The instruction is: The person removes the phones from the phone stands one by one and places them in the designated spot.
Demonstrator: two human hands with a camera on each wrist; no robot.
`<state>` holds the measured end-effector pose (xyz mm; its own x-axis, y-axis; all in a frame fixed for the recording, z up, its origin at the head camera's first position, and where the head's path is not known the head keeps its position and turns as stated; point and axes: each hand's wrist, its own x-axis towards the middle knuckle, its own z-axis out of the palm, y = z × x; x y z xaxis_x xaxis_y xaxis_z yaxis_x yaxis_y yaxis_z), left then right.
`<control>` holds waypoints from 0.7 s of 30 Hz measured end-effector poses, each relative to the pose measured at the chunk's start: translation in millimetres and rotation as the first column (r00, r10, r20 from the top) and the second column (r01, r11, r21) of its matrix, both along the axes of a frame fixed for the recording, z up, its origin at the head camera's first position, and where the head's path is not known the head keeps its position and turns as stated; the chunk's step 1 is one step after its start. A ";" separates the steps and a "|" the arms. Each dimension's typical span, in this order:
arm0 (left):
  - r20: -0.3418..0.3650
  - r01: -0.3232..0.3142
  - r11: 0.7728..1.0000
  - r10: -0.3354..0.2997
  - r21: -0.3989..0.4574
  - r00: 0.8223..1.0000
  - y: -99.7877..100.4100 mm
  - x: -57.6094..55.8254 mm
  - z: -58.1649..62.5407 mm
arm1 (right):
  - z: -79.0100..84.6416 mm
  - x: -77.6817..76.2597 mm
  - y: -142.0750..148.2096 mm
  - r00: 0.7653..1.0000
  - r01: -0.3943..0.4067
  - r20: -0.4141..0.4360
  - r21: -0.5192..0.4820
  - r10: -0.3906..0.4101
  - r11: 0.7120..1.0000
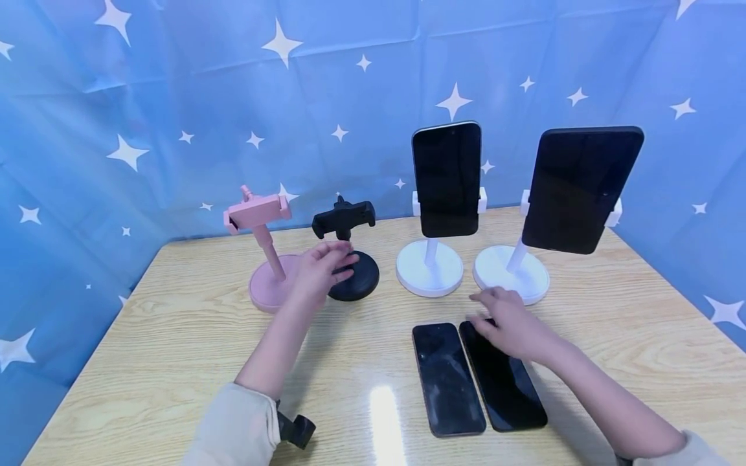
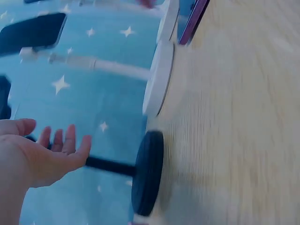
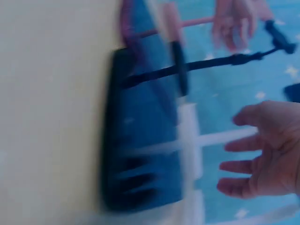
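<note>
In the head view my left hand (image 1: 327, 266) is beside the stem of a black phone stand (image 1: 357, 278), whose clamp holds nothing. The left wrist view shows this hand (image 2: 51, 152) with loosely bent fingers in front of the black stem; I cannot tell whether it touches it. My right hand (image 1: 513, 323) hovers over the upper end of a black phone (image 1: 507, 388) lying flat. Its fingers (image 3: 239, 166) are spread and apart from the phone in the right wrist view. A second phone (image 1: 449, 382) lies just left of that one, screen up.
A pink phone stand (image 1: 271, 285) with a bare clamp stands left of the black one. Two white stands at the back right hold upright phones: a narrower one (image 1: 447, 181) and a larger one (image 1: 579, 188). Behind the wooden table (image 1: 163, 362) hangs a blue star-patterned cloth (image 1: 204, 97).
</note>
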<state>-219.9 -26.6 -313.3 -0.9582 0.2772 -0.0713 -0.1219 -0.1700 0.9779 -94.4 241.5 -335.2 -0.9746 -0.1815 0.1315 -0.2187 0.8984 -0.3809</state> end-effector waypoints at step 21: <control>-0.353 0.139 0.980 -0.180 -0.140 0.918 102.1 17.8 35.8 | 96.6 -41.9 -12.2 0.961 0.090 -0.198 -0.428 -0.191 0.899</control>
